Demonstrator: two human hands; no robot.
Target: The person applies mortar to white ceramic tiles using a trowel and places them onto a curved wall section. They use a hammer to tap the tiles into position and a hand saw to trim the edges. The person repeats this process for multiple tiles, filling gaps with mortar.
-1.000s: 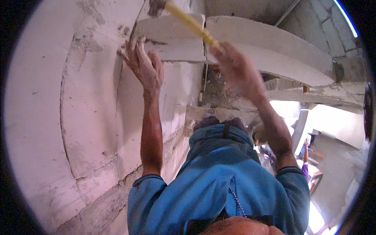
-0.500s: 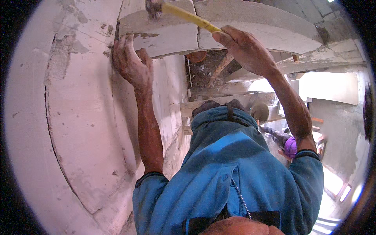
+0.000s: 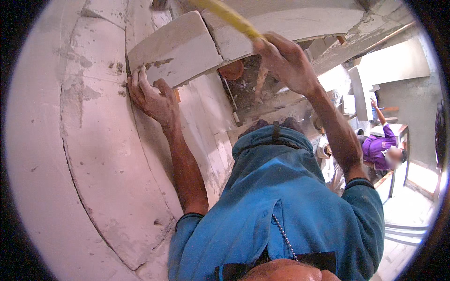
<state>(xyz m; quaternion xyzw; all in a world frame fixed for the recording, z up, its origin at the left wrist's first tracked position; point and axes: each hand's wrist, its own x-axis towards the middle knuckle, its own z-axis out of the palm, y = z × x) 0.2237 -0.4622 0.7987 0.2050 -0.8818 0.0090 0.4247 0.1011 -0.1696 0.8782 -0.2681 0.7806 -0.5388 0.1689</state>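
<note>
My right hand is closed around the yellow handle of a hammer. The handle slants up to the left and out past the top edge, so I cannot clearly see the head. My left hand has its fingers apart and stretched up against the near corner of a pale block, where it meets the wall. Its thumb is by the block's lower edge. Dark mortar smears mark the block's face, and a thin joint parts it from a second pale block on the right.
Below the blocks is a deep gap with a wooden prop and a reddish round object. Lower right, a person in purple reaches toward a pale board beside a table frame.
The view has turned, tilting the blocks and showing more of the person in purple. The hammer head has gone from its earlier place over the block. My left hand stays at the block's corner.
</note>
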